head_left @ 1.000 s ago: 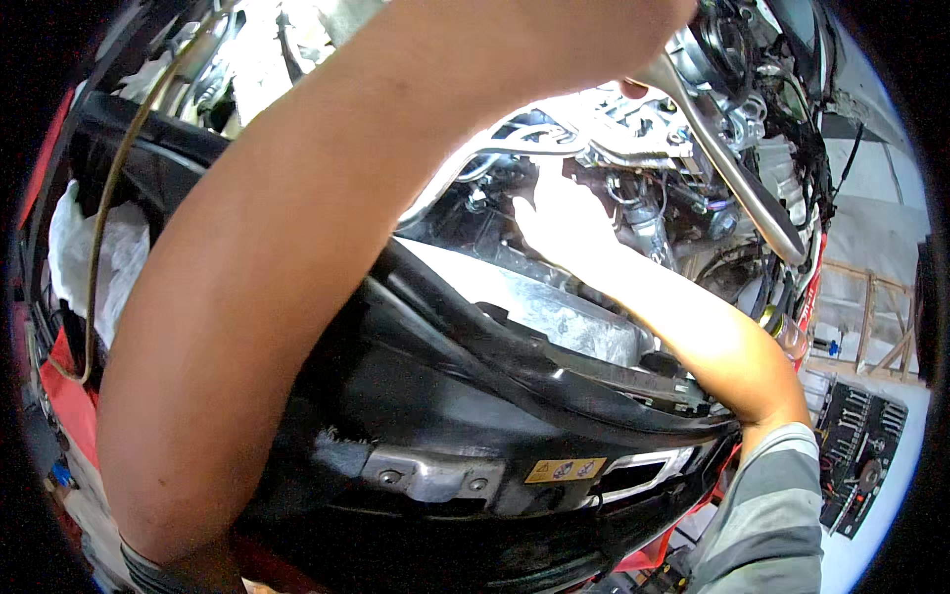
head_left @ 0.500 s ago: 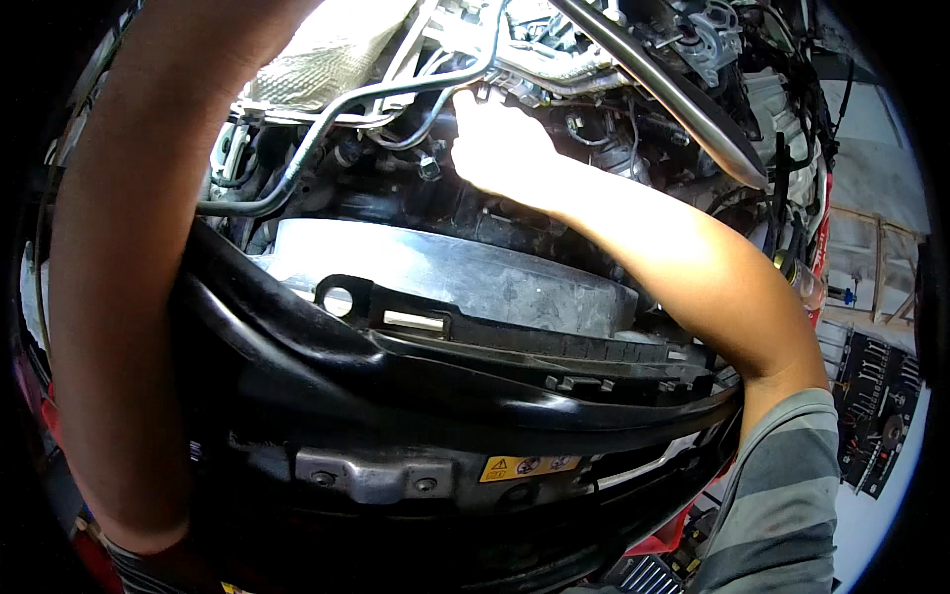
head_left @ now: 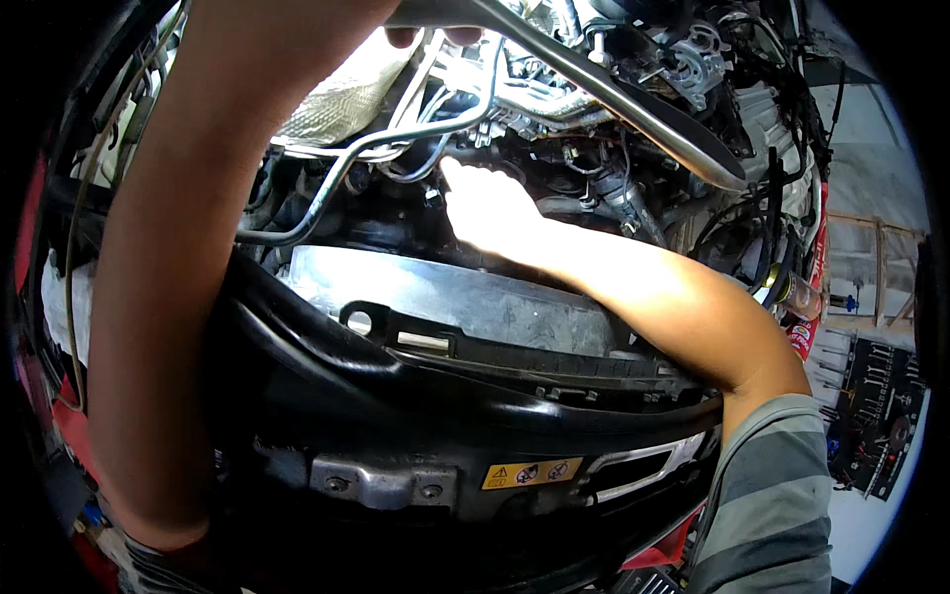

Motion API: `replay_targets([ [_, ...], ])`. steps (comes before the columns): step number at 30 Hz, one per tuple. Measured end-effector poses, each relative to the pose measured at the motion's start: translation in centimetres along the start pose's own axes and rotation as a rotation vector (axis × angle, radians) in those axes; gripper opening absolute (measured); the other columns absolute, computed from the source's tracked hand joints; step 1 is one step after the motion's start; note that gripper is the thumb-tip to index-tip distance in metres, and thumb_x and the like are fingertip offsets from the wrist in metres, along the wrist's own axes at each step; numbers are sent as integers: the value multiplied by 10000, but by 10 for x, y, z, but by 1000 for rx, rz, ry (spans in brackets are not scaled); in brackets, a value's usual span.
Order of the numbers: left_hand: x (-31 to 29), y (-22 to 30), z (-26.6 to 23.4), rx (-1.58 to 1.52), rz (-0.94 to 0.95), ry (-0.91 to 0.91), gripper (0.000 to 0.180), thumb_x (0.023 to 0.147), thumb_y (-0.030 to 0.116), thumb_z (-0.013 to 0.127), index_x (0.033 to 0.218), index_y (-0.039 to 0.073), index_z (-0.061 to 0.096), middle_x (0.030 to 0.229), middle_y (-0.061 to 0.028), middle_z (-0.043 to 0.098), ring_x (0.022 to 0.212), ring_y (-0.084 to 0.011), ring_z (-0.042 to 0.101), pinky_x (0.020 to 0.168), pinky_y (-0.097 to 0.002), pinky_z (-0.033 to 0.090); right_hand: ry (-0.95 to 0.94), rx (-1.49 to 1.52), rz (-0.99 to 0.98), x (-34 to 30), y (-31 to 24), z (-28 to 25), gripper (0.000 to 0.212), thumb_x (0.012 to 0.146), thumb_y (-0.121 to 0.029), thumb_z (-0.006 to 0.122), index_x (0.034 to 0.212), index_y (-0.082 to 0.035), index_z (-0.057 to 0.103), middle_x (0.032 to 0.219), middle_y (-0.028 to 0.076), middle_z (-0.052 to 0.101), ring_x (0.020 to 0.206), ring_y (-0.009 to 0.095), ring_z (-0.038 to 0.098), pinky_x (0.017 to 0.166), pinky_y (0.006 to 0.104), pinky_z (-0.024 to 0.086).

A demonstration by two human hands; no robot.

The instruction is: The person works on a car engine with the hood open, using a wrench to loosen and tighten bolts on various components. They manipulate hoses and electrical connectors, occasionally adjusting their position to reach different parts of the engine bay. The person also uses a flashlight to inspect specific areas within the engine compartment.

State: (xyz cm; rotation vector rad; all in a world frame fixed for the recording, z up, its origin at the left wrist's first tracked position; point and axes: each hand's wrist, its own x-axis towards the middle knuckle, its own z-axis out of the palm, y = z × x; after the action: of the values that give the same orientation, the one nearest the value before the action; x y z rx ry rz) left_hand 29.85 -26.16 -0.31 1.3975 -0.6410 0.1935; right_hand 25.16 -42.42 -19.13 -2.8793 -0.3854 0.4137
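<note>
Moved: right hand (head_left: 485, 206), lower, nearer the one grey shroud (head_left: 475, 297). One bar (head_left: 618, 99) slants above it, left hand (head_left: 361, 14) closed round its upper part. Right grip: glare, cannot tell. One bracket (head_left: 384, 479), two bolts (head_left: 336, 484), below shroud.

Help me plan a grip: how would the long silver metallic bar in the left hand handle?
The long silver metallic bar is probably stiff, since it juts past the left hand's fingers without visible sagging. Its smooth, shiny surface may be slippery. Its long overhang could make it tip.
</note>
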Motion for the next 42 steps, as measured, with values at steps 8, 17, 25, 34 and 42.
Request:
replay_targets([
  [8, 6, -4, -4, 13, 73, 40, 308, 923, 293, 471, 755, 41, 531, 468, 40, 369, 418, -34, 308, 399, -191, 227, -385, 379, 100, 27, 19, 17, 833, 727, -260, 659, 1350, 23, 183, 1245, 272, 419, 1112, 339, 471, 958, 385, 377],
  [17, 8, -8, -4, -36, 56, -15, 301, 922, 283, 476, 756, 38, 533, 473, 40, 366, 418, -35, 305, 400, -195, 228, -142, 265, -61, 19, 30, 32, 490, 765, -312, 643, 1141, -25, 520, 1192, 251, 442, 1109, 366, 464, 942, 408, 397],
  [25, 7, -3, -5, -105, 12, -65, 282, 913, 256, 489, 767, 19, 529, 495, 32, 370, 459, -43, 333, 429, -197, 253, -189, 311, -20, -11, 49, -44, 403, 688, -171, 702, 1043, -47, 557, 953, 143, 528, 906, 226, 532, 808, 307, 448],
  [34, 4, -1, -4, -104, 66, 11, 269, 914, 245, 484, 778, 19, 535, 503, 30, 376, 462, -38, 336, 431, -194, 258, 86, 131, -236, -17, 45, -33, 334, 796, -193, 591, 1080, -31, 522, 1028, 158, 525, 932, 290, 552, 815, 366, 460],
  [42, 3, -8, -4, -7, 193, -21, 292, 918, 260, 480, 764, 19, 539, 484, 33, 375, 435, -34, 334, 417, -189, 257, 47, 777, 245, -7, 45, -20, 297, 897, -238, 434, 966, 28, 544, 727, 117, 623, 606, 184, 608, 607, 295, 484],
])
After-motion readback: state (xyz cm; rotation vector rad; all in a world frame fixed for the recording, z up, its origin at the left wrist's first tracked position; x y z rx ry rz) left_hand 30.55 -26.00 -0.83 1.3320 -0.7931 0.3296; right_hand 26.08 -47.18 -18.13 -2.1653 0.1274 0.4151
